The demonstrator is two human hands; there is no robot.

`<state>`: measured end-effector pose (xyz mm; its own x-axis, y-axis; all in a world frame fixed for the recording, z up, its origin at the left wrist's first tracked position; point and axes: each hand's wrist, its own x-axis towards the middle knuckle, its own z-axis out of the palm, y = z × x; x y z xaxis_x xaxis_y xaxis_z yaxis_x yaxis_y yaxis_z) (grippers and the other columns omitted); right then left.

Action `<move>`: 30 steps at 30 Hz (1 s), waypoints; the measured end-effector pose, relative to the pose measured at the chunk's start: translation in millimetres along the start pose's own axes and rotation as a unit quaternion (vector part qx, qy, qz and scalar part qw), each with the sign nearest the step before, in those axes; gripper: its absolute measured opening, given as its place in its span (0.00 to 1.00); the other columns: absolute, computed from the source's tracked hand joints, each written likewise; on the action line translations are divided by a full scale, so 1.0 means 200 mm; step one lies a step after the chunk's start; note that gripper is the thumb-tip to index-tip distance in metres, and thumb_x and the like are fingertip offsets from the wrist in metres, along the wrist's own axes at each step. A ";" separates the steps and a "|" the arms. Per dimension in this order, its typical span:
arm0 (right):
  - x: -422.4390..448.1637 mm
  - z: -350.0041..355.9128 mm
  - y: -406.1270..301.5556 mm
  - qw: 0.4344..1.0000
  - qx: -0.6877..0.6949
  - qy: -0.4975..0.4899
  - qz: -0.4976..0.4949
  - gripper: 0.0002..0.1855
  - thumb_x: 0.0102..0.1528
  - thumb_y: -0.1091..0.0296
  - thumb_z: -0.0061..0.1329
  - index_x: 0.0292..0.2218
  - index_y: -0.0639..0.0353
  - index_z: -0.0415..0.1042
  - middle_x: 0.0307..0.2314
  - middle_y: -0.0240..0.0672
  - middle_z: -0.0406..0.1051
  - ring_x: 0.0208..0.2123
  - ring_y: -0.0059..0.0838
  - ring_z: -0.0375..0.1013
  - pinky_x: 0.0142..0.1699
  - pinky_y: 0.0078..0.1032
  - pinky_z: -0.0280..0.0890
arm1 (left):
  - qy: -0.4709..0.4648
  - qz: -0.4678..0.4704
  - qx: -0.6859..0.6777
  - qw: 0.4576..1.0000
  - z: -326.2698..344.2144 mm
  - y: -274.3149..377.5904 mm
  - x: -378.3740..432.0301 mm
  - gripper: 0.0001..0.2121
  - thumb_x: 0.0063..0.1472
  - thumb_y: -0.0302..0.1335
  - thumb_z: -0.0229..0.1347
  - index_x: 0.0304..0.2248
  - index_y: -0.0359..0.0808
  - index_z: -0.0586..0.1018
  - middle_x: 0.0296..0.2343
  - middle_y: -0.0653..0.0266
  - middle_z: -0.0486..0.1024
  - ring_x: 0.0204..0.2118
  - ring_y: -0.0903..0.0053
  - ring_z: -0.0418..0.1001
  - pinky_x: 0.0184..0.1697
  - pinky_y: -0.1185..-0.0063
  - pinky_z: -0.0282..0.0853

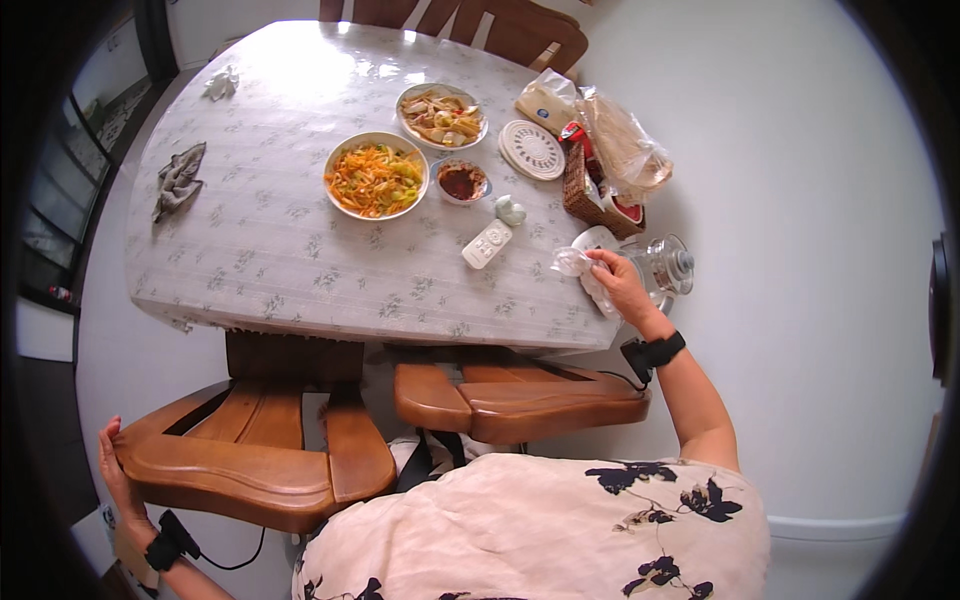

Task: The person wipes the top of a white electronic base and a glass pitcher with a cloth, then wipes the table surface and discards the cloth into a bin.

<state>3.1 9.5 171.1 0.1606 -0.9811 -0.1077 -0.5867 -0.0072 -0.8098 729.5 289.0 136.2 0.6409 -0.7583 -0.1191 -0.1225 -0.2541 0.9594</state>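
My right hand [619, 283] pinches a crumpled clear plastic bag [574, 262] above the right front corner of the table. Just beyond it are a white appliance base [595, 238] and a glass kettle [670, 264], partly covered by my hand. Low on the left, my left hand [118, 469] lies against the outer corner of a wooden chair's backrest [225, 469]. Its fingers point up along the wood; whether they grip it cannot be told. A white remote control [487, 244] rests left of the bag, touching or close to a pale green flower-shaped ornament [510, 211].
A patterned tablecloth [300, 262] covers the table. On it are a bowl of shredded vegetables [375, 176], another dish of food [442, 118], a sauce bowl [461, 181], round trivets [532, 150], a wicker basket [581, 191], bagged items [619, 142] and a grey rag [178, 181]. A second chair [525, 409] stands before me.
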 end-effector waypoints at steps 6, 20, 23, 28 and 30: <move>-0.26 -0.35 -0.06 0.995 -0.051 0.047 0.067 0.12 0.52 0.74 0.40 0.39 0.65 0.68 0.24 0.21 0.63 0.27 0.11 0.59 0.33 0.10 0.56 | -0.013 0.014 0.012 1.000 -0.08 -0.14 0.08 0.17 0.62 0.36 0.40 0.24 0.31 0.71 0.30 0.62 0.69 0.42 0.77 0.64 0.48 0.78 0.56; -0.86 -0.93 0.14 0.940 0.138 0.303 0.075 0.16 0.53 0.70 0.41 0.44 0.64 0.63 0.31 0.32 0.70 0.29 0.20 0.70 0.34 0.17 0.66 | -0.045 0.061 0.054 0.996 -0.19 -0.30 0.20 0.17 0.62 0.36 0.39 0.24 0.31 0.69 0.24 0.62 0.65 0.39 0.74 0.64 0.47 0.77 0.54; -0.89 -0.87 -0.04 0.940 0.135 0.303 0.078 0.16 0.53 0.69 0.42 0.43 0.64 0.64 0.30 0.33 0.70 0.30 0.20 0.70 0.34 0.17 0.66 | -0.066 -0.059 -0.095 0.992 -0.25 -0.27 0.27 0.16 0.62 0.38 0.40 0.27 0.34 0.71 0.17 0.70 0.63 0.23 0.86 0.61 0.33 0.86 0.60; -0.96 -0.63 -0.40 0.937 0.182 0.299 0.000 0.15 0.53 0.68 0.42 0.42 0.64 0.65 0.30 0.35 0.71 0.31 0.23 0.71 0.36 0.18 0.66 | -0.010 -0.111 0.152 0.982 0.07 0.20 0.09 0.21 0.60 0.43 0.39 0.27 0.31 0.73 0.19 0.61 0.67 0.25 0.72 0.64 0.35 0.74 0.60; -1.01 -0.52 -0.56 0.940 0.174 0.294 -0.007 0.15 0.53 0.68 0.42 0.42 0.64 0.65 0.30 0.36 0.71 0.31 0.23 0.71 0.36 0.18 0.66 | -0.004 -0.096 0.128 0.987 0.09 0.22 0.08 0.21 0.58 0.44 0.42 0.26 0.31 0.73 0.18 0.62 0.66 0.24 0.72 0.63 0.32 0.75 0.60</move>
<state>-46.3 188.1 344.8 -0.3602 -0.9193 0.1585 -0.2755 -0.0575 -0.9596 721.1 254.5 170.9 0.6649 -0.6862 -0.2950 -0.1886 -0.5363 0.8227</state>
